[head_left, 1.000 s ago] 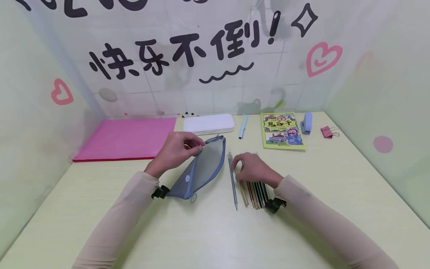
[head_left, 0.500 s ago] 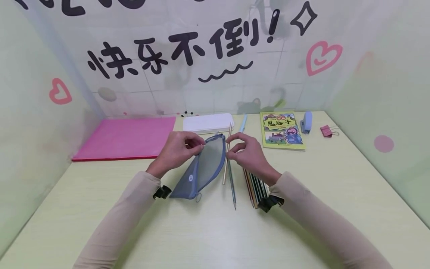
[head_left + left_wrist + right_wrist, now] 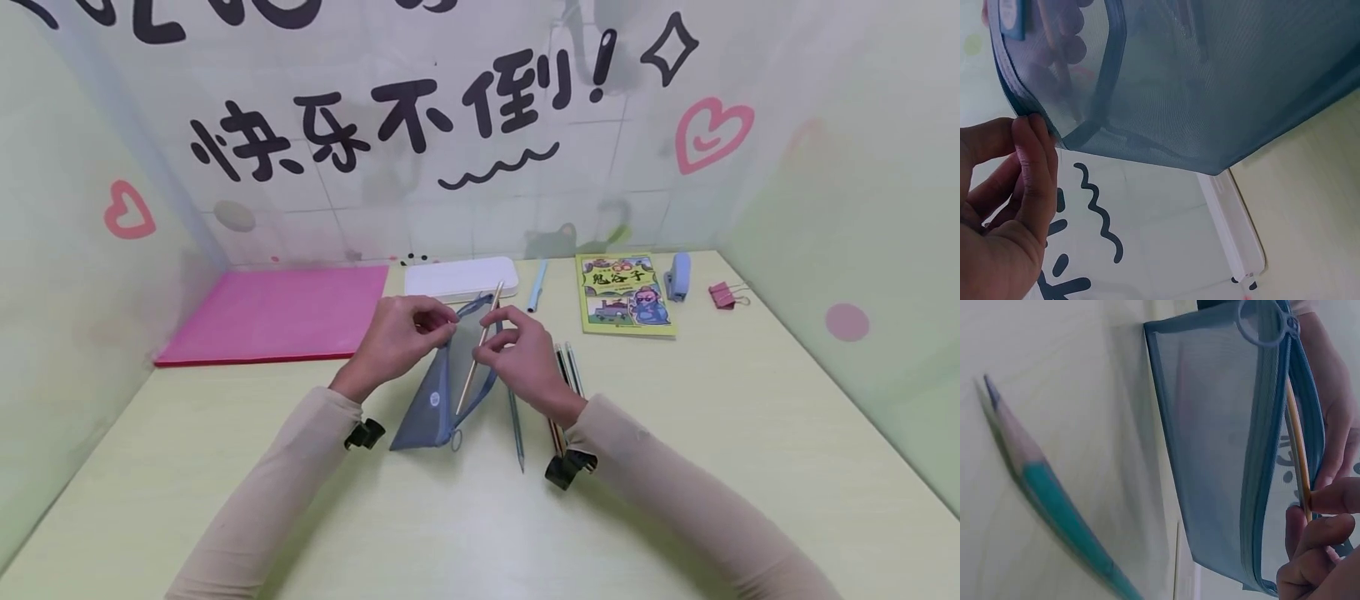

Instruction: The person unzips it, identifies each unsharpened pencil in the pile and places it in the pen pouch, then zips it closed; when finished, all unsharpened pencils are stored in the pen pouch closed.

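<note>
My left hand (image 3: 397, 337) pinches the upper edge of a blue mesh zip pouch (image 3: 427, 421), its mouth spread apart. In the left wrist view, fingertips grip the pouch's rim at one corner. My right hand (image 3: 525, 354) pinches a slim tan pencil (image 3: 467, 387) between thumb and fingers, and its lower end dips into the mouth. From the right wrist view, the pencil (image 3: 1296, 425) shows between the two zipper edges. A teal pencil (image 3: 516, 427) lies on the table just right of the pouch. More pencils (image 3: 573, 367) lie together, partly hidden under the right wrist.
Along the back lie a pink folder (image 3: 277, 312), a white case (image 3: 461, 279), a light blue pen (image 3: 537, 286) and a yellow comic book (image 3: 626, 296). A blue stapler (image 3: 678, 277) and a pink binder clip (image 3: 724, 296) sit at the right. A printed wall sheet stands behind.
My right hand has taken the tan pencil from beside the others, lifted it and carried it left over the pouch mouth. The left hand keeps its hold on the pouch.
</note>
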`<move>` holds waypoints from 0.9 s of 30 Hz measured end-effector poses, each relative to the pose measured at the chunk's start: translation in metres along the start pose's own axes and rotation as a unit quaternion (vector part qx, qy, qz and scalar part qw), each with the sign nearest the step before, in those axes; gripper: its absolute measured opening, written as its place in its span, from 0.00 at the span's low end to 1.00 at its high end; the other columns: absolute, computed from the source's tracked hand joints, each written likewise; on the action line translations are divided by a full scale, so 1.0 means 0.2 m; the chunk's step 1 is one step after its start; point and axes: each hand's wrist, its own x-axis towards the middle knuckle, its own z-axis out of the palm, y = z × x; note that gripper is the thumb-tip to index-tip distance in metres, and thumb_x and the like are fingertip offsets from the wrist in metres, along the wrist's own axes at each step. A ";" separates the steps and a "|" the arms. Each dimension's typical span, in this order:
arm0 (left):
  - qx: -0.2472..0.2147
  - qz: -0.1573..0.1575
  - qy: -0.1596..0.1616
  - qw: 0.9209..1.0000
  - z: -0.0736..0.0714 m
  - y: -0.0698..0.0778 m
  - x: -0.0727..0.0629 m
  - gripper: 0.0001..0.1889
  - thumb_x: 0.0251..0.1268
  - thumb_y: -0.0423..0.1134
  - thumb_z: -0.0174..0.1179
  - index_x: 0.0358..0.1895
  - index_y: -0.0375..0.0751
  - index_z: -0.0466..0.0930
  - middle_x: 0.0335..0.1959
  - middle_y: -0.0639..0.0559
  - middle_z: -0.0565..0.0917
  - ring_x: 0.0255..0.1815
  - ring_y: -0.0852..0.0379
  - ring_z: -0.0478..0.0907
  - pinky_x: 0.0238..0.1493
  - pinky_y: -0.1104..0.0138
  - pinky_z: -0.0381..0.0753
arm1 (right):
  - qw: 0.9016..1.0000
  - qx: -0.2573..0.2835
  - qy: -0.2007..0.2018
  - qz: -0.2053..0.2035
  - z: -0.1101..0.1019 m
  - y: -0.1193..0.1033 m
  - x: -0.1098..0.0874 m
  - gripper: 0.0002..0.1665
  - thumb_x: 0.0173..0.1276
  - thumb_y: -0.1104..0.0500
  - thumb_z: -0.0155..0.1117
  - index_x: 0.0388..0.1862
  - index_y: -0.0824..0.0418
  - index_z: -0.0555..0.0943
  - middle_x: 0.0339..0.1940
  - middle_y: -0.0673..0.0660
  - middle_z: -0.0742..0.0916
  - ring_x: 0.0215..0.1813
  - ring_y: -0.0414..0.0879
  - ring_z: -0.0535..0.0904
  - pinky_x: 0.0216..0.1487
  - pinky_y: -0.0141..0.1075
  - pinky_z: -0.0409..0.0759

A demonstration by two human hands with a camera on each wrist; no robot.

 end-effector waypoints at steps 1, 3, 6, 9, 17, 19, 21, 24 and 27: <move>0.001 0.000 0.003 1.000 0.00 0.00 0.00 0.06 0.63 0.33 0.67 0.41 0.38 0.89 0.35 0.45 0.90 0.32 0.56 0.86 0.37 0.65 0.88 | 1.000 0.002 -0.003 0.001 0.01 0.00 0.00 0.19 0.62 0.64 0.69 0.52 0.55 0.79 0.30 0.59 0.91 0.40 0.59 0.86 0.33 0.32 0.75; 0.001 -0.001 0.011 1.000 0.01 0.00 0.00 0.06 0.63 0.33 0.67 0.41 0.38 0.89 0.35 0.45 0.90 0.32 0.56 0.86 0.37 0.65 0.88 | 1.000 0.003 -0.007 0.002 0.02 0.00 -0.01 0.19 0.62 0.64 0.69 0.52 0.56 0.79 0.30 0.58 0.91 0.39 0.58 0.86 0.32 0.32 0.76; 0.000 -0.004 0.019 1.000 0.02 0.01 0.00 0.06 0.63 0.33 0.67 0.41 0.37 0.89 0.35 0.45 0.90 0.32 0.56 0.85 0.36 0.64 0.88 | 1.000 -0.006 -0.013 -0.002 0.04 0.01 -0.03 0.20 0.62 0.64 0.69 0.53 0.57 0.78 0.30 0.58 0.90 0.38 0.56 0.87 0.31 0.32 0.77; 0.000 -0.010 0.022 1.000 0.04 0.01 0.00 0.07 0.63 0.33 0.67 0.42 0.37 0.89 0.35 0.45 0.90 0.32 0.56 0.85 0.37 0.64 0.89 | 1.000 -0.023 -0.019 -0.005 0.06 0.01 -0.04 0.21 0.62 0.64 0.69 0.54 0.58 0.78 0.31 0.57 0.90 0.35 0.55 0.87 0.29 0.32 0.77; -0.010 -0.009 0.021 1.000 0.06 0.02 -0.01 0.06 0.64 0.32 0.67 0.42 0.37 0.89 0.35 0.45 0.90 0.32 0.56 0.85 0.39 0.63 0.89 | 0.997 -0.062 -0.047 0.020 0.07 -0.01 -0.04 0.19 0.62 0.64 0.69 0.53 0.59 0.79 0.30 0.54 0.90 0.32 0.49 0.87 0.30 0.32 0.80; -0.010 -0.009 0.019 1.000 0.07 0.01 -0.01 0.06 0.64 0.32 0.67 0.42 0.36 0.89 0.35 0.45 0.90 0.32 0.57 0.85 0.40 0.64 0.89 | 0.996 -0.072 -0.054 0.029 0.07 0.00 -0.05 0.19 0.63 0.63 0.69 0.53 0.59 0.79 0.30 0.54 0.90 0.32 0.46 0.86 0.32 0.33 0.80; -0.011 -0.009 0.019 1.000 0.07 0.01 -0.02 0.06 0.64 0.32 0.66 0.42 0.36 0.89 0.35 0.45 0.90 0.32 0.58 0.85 0.39 0.65 0.89 | 0.994 -0.079 -0.060 0.035 0.07 0.00 -0.05 0.20 0.63 0.62 0.70 0.54 0.59 0.78 0.31 0.54 0.90 0.32 0.44 0.85 0.33 0.33 0.81; -0.011 -0.006 0.019 1.000 0.06 0.01 -0.03 0.06 0.64 0.32 0.66 0.41 0.37 0.89 0.35 0.45 0.90 0.32 0.58 0.85 0.39 0.66 0.89 | 0.993 -0.089 -0.065 0.032 0.06 0.00 -0.06 0.21 0.63 0.61 0.71 0.55 0.58 0.78 0.31 0.54 0.90 0.31 0.43 0.84 0.33 0.33 0.82; -0.008 0.003 0.026 1.000 0.05 0.00 -0.03 0.06 0.64 0.31 0.66 0.41 0.37 0.89 0.35 0.45 0.90 0.32 0.57 0.85 0.38 0.66 0.89 | 0.994 -0.095 -0.059 0.006 0.04 -0.01 -0.06 0.22 0.63 0.62 0.71 0.55 0.58 0.78 0.32 0.55 0.90 0.30 0.42 0.84 0.31 0.33 0.81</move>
